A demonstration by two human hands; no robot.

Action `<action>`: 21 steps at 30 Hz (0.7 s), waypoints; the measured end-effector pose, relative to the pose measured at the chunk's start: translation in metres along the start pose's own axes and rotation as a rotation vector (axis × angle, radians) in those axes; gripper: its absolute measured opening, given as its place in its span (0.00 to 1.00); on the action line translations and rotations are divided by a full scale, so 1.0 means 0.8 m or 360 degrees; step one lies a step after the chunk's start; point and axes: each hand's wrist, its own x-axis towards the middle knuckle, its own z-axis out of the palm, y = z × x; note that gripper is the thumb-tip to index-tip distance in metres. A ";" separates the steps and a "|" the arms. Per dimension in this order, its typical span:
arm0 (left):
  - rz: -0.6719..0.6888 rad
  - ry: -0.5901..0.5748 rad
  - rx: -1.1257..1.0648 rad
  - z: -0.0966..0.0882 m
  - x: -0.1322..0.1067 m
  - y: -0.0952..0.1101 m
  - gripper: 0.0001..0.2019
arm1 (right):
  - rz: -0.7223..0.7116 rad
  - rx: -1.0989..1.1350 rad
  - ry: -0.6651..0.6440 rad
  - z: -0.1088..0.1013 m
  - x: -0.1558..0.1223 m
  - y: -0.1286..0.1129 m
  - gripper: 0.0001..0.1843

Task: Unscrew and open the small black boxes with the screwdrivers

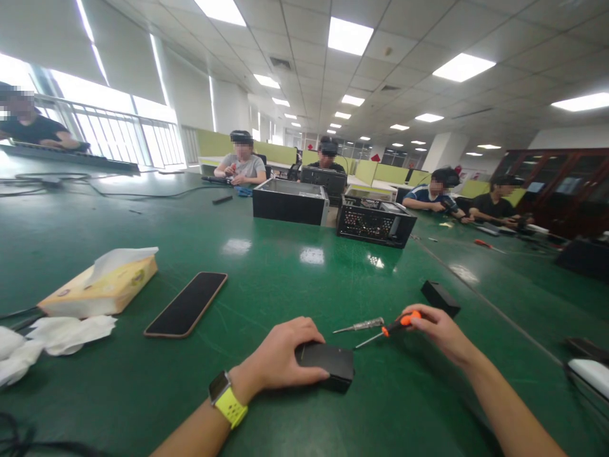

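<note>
My left hand (pixel 290 355), with a yellow-strapped watch (pixel 228 398) on its wrist, is closed round a small black box-shaped block (pixel 335 363) lying on the green table. In my right hand (pixel 435 327) is a screwdriver (pixel 399 322) with an orange and black handle, gripped near the handle's end. Its thin shaft points left and down, and the tip is close to the block's right end; whether they touch I cannot tell. Just behind lies a second, clear-handled screwdriver (pixel 366 325) on the table. Another black block (pixel 440 297) rests beyond my right hand.
A phone (pixel 188 304), a yellow tissue pack (pixel 102 285) and crumpled tissues (pixel 71 333) lie to the left. Two black computer cases (pixel 290 203) stand farther back. Several people sit around the table. A white device (pixel 590 377) with a cable is at the right edge.
</note>
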 end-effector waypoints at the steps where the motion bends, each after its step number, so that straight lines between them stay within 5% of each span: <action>1: 0.0004 0.0020 0.0000 0.000 0.000 0.000 0.17 | -0.0041 0.0159 0.0150 0.006 0.001 0.001 0.18; 6: 0.0019 0.0062 0.0081 0.001 0.002 0.004 0.19 | -0.0158 0.0660 0.0398 0.054 0.013 -0.050 0.14; 12: 0.0026 0.0028 0.0125 -0.001 0.003 0.006 0.20 | -0.0273 0.1271 0.0095 0.117 0.015 -0.172 0.08; 21: 0.0040 0.0017 0.0106 0.001 0.001 0.001 0.23 | -0.0416 0.1277 -0.0128 0.183 -0.003 -0.148 0.17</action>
